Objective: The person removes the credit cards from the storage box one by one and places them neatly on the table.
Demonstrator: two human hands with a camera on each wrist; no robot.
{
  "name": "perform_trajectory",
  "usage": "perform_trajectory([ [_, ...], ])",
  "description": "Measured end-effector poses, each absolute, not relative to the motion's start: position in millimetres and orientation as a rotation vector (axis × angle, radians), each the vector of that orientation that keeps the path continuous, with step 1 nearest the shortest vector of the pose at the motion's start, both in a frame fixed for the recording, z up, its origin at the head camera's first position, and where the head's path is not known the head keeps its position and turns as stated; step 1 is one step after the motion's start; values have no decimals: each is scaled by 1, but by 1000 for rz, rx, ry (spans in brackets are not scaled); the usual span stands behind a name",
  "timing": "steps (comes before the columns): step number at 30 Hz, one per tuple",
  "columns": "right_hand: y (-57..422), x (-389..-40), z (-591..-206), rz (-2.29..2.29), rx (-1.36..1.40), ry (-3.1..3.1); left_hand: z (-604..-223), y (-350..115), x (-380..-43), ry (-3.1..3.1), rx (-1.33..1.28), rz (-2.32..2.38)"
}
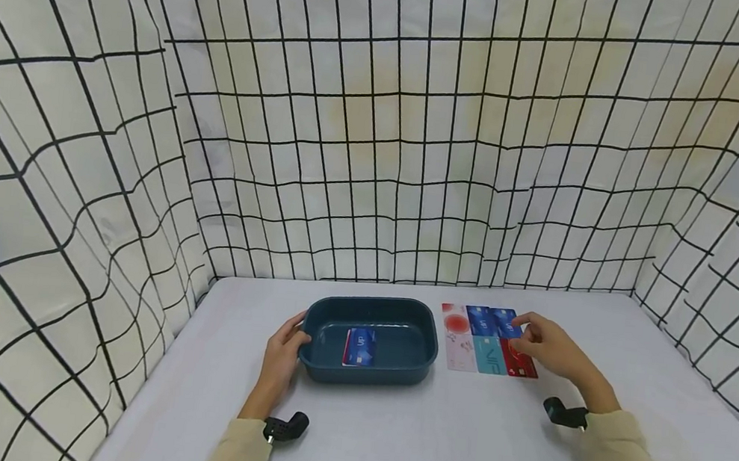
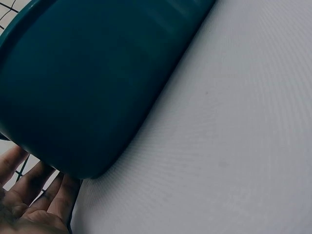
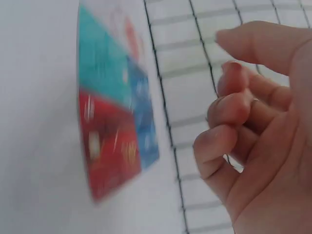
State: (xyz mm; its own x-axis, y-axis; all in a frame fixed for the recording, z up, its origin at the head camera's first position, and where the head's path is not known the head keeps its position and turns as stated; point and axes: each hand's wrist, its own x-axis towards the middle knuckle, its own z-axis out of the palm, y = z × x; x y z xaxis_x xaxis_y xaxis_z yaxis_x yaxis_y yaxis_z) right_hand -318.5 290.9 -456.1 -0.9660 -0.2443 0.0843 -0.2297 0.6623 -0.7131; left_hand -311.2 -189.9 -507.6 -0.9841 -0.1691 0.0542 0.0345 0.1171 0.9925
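Note:
My left hand (image 1: pixel 282 353) holds the left end of a dark teal plastic basin (image 1: pixel 364 375), thumb at the rim and fingers along the outer wall. In the left wrist view, the fingers (image 2: pixel 61 200) lie against the basin's end. Inside the basin lies a blue card (image 1: pixel 360 346), with a red and white edge showing beneath it. My right hand (image 1: pixel 549 347) hovers over the right end of two rows of cards, fingers loosely bent and holding nothing. Nearest it are a red card (image 1: pixel 519 360) and a blue card (image 1: pixel 504 321).
Left of those lie another blue card (image 1: pixel 480 321), a teal card (image 1: pixel 488 356), a pale card with a red circle (image 1: pixel 457 321) and a pink card (image 1: pixel 461 353). A white table (image 1: pixel 428 447) carries everything. Black netting over white cloth (image 1: pixel 418 153) encloses the back and sides.

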Motion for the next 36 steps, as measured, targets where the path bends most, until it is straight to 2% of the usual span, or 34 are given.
perform_trajectory([
  [9,239,-304,-438,-1433,-645,2758,-509,-190,-312,-2232,144,-1982],
  [21,153,-288,-433,-1425,-841,2766,-508,-192,-312,-2225,152,-2001],
  [26,125,-295,-432,-1384,-929,2730,-506,-191,-312,-2224,151,-1999],
  [36,78,-327,-442,-1210,-884,2687,-506,-191,-309,-2230,126,-1984],
])
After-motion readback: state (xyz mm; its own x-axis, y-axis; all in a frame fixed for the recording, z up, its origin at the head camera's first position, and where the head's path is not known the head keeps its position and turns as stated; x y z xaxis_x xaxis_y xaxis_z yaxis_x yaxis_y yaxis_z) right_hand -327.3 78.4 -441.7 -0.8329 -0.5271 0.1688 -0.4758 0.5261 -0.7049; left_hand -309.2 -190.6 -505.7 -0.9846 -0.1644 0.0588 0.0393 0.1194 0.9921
